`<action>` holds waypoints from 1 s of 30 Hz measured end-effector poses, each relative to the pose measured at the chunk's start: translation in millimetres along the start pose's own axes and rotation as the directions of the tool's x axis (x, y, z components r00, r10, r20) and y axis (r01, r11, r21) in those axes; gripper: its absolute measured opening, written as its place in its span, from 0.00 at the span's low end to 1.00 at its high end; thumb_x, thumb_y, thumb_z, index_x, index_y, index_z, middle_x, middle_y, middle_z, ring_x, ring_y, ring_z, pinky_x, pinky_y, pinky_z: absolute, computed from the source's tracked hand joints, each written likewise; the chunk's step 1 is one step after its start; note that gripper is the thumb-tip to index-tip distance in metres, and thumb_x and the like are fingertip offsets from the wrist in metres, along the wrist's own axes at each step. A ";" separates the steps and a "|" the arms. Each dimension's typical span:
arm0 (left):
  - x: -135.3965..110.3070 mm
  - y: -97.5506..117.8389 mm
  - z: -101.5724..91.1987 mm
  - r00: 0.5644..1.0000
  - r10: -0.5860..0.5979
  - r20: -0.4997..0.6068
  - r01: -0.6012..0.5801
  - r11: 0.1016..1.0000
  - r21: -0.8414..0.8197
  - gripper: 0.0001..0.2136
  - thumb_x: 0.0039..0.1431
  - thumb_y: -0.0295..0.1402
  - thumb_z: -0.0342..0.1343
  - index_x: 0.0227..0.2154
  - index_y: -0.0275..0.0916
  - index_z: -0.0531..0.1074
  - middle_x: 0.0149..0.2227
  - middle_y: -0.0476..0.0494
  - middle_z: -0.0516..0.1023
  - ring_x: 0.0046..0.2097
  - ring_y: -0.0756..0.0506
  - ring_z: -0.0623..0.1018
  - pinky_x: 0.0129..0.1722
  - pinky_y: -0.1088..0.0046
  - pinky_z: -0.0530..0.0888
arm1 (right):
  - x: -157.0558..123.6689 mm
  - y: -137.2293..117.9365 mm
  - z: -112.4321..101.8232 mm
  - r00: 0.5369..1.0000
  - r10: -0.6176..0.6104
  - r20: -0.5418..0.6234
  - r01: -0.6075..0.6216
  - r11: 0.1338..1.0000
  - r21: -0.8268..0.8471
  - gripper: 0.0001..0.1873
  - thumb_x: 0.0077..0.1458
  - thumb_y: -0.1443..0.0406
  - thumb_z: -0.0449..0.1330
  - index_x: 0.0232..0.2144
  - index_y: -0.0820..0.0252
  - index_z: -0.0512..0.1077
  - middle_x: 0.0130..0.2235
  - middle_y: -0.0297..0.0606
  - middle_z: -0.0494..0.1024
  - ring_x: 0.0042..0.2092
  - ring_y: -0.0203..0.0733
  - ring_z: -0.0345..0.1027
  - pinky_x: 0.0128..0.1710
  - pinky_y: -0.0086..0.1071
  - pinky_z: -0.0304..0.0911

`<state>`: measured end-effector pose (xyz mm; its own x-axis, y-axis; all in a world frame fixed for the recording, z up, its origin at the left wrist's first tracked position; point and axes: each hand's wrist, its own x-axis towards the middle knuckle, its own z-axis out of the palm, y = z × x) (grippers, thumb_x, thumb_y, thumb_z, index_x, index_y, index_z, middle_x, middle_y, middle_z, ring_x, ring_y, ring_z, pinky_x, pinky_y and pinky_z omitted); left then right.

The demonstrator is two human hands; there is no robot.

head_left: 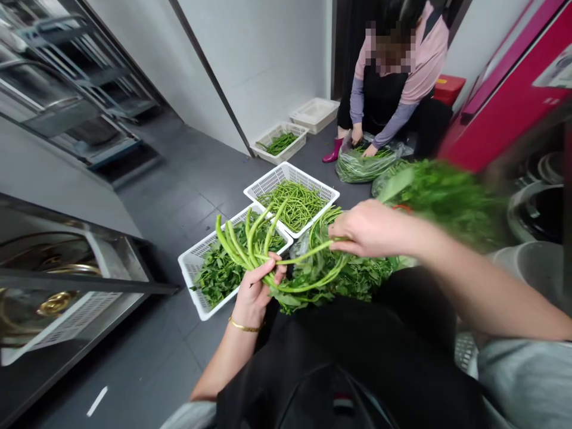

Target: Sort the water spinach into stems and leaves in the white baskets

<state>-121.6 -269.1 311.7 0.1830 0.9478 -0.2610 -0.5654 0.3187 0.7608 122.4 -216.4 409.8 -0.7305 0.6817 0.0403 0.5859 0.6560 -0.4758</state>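
Head view: both hands' fingers grip green stems (pixel 250 244) above leaf-filled basket (pixel 190 262).

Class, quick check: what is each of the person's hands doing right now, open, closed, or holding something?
Left hand: closed around a bunch of green stems.
Right hand: closed, pinching one stem pulled from that bunch.

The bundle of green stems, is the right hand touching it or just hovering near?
Touching. The head view shows the right hand pinching one stem of the bundle of green stems, which the left hand grips.
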 end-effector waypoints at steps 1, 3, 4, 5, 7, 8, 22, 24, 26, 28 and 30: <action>-1.6 2.0 1.2 1.000 0.023 0.018 -0.023 1.000 -0.002 0.06 0.45 0.30 0.62 0.27 0.33 0.73 0.21 0.45 0.74 0.18 0.53 0.67 0.22 0.74 0.68 | 3.3 -4.4 -4.2 0.993 -0.014 -0.113 0.007 0.998 -0.069 0.15 0.56 0.58 0.56 0.24 0.59 0.74 0.21 0.34 0.69 0.23 0.32 0.57 0.24 0.28 0.49; -3.4 5.6 3.6 0.998 0.058 0.022 -0.057 0.997 -0.048 0.05 0.45 0.30 0.61 0.27 0.34 0.73 0.23 0.43 0.77 0.17 0.54 0.67 0.23 0.73 0.69 | 8.3 -6.9 -13.4 0.982 -0.017 -0.186 -0.009 0.991 -0.135 0.11 0.55 0.59 0.57 0.27 0.59 0.75 0.24 0.35 0.72 0.26 0.34 0.60 0.25 0.29 0.50; -3.5 6.9 3.9 0.998 0.065 0.000 -0.065 0.994 -0.084 0.04 0.46 0.30 0.61 0.27 0.35 0.73 0.24 0.43 0.77 0.18 0.54 0.67 0.24 0.73 0.69 | 7.9 -4.8 -18.0 0.985 -0.004 -0.170 -0.019 0.991 -0.134 0.09 0.53 0.60 0.59 0.28 0.59 0.75 0.24 0.35 0.72 0.26 0.35 0.61 0.26 0.29 0.51; -3.1 7.9 3.1 0.997 0.063 -0.036 -0.066 0.990 -0.122 0.04 0.47 0.29 0.60 0.26 0.36 0.72 0.24 0.43 0.77 0.18 0.54 0.67 0.24 0.74 0.69 | 4.3 -0.8 -22.4 0.988 0.012 -0.151 -0.028 0.994 -0.108 0.08 0.50 0.60 0.62 0.30 0.58 0.76 0.24 0.34 0.73 0.26 0.35 0.62 0.26 0.29 0.52; -1.1 8.9 -1.7 0.991 0.044 -0.128 -0.069 0.978 -0.197 0.03 0.50 0.30 0.59 0.26 0.36 0.71 0.23 0.45 0.77 0.19 0.54 0.68 0.24 0.74 0.69 | -13.1 9.2 -30.5 0.977 0.063 -0.206 -0.060 0.998 0.017 0.11 0.47 0.60 0.65 0.35 0.56 0.76 0.24 0.32 0.74 0.24 0.34 0.62 0.25 0.29 0.54; 0.0 9.2 -5.1 0.984 0.041 -0.171 -0.081 0.969 -0.233 0.04 0.52 0.30 0.58 0.25 0.37 0.71 0.23 0.46 0.76 0.19 0.54 0.68 0.23 0.75 0.69 | -25.9 14.0 -33.8 0.945 0.111 -0.308 -0.083 0.991 0.105 0.14 0.47 0.59 0.65 0.38 0.55 0.76 0.24 0.31 0.75 0.23 0.33 0.62 0.24 0.29 0.54; -0.9 10.9 -1.9 0.980 0.163 -0.111 -0.190 0.930 -0.314 0.05 0.53 0.33 0.59 0.27 0.39 0.68 0.23 0.54 0.71 0.16 0.59 0.62 0.23 0.78 0.67 | -4.3 -9.6 -19.7 0.944 -0.076 -0.322 0.102 0.993 0.065 0.10 0.54 0.60 0.59 0.36 0.57 0.77 0.33 0.36 0.80 0.33 0.39 0.71 0.34 0.32 0.62; -1.6 7.2 -0.5 0.981 0.142 -0.131 -0.175 0.942 -0.286 0.05 0.52 0.32 0.59 0.27 0.38 0.69 0.23 0.53 0.72 0.17 0.58 0.63 0.24 0.77 0.68 | 9.7 -0.5 -7.1 0.979 -0.163 -0.124 0.176 0.980 0.098 0.11 0.55 0.60 0.57 0.30 0.60 0.77 0.27 0.35 0.78 0.29 0.36 0.69 0.31 0.30 0.60; -2.0 -0.6 3.5 0.976 0.126 -0.175 -0.167 0.955 -0.244 0.05 0.50 0.31 0.60 0.27 0.37 0.70 0.23 0.51 0.74 0.19 0.56 0.66 0.25 0.76 0.69 | 15.1 12.1 14.4 0.982 -0.141 -0.126 0.166 0.961 0.220 0.13 0.55 0.61 0.56 0.24 0.61 0.75 0.24 0.35 0.75 0.27 0.34 0.66 0.30 0.29 0.58; -1.7 -11.3 11.1 0.970 0.115 -0.214 -0.159 0.966 -0.202 0.06 0.48 0.31 0.62 0.27 0.37 0.71 0.26 0.48 0.77 0.21 0.54 0.70 0.27 0.75 0.70 | 14.4 25.3 40.4 0.949 0.082 -0.306 0.068 0.891 0.449 0.15 0.55 0.59 0.55 0.23 0.61 0.73 0.22 0.33 0.73 0.24 0.33 0.63 0.27 0.28 0.57; 0.0 -20.8 19.6 0.967 0.108 -0.232 -0.152 0.972 -0.181 0.07 0.46 0.31 0.63 0.28 0.37 0.71 0.27 0.46 0.78 0.23 0.53 0.72 0.28 0.75 0.71 | 11.4 38.0 62.1 0.781 0.444 -0.439 0.003 0.701 0.714 0.16 0.53 0.56 0.56 0.21 0.60 0.70 0.18 0.29 0.66 0.19 0.30 0.55 0.19 0.26 0.51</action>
<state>-94.1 -275.6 307.5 -0.0706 0.9488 -0.3079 -0.7231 0.1640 0.6710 114.6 -203.8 337.7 -0.1569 0.9659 0.2060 0.1581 0.2305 -0.9602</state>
